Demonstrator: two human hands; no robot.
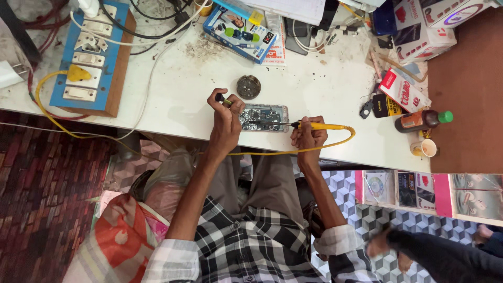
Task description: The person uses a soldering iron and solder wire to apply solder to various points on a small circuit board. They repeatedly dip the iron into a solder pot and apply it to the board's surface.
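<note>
Head view: hands closed on soldering iron point(319, 126) and small tool point(224, 99), round tin point(248, 86) behind opened phone point(265, 117).

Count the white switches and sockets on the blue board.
5 white units on the blue board, stacked in a column at the table's left end; a yellow plug sits on one, others may be hidden.

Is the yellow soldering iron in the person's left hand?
No, the right hand grips the yellow soldering iron; the left hand holds a small dark tool.

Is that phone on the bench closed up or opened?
Opened. The phone lies flat with its back cover off, so circuit parts show inside. The soldering iron in the right hand points its tip into it.
</note>
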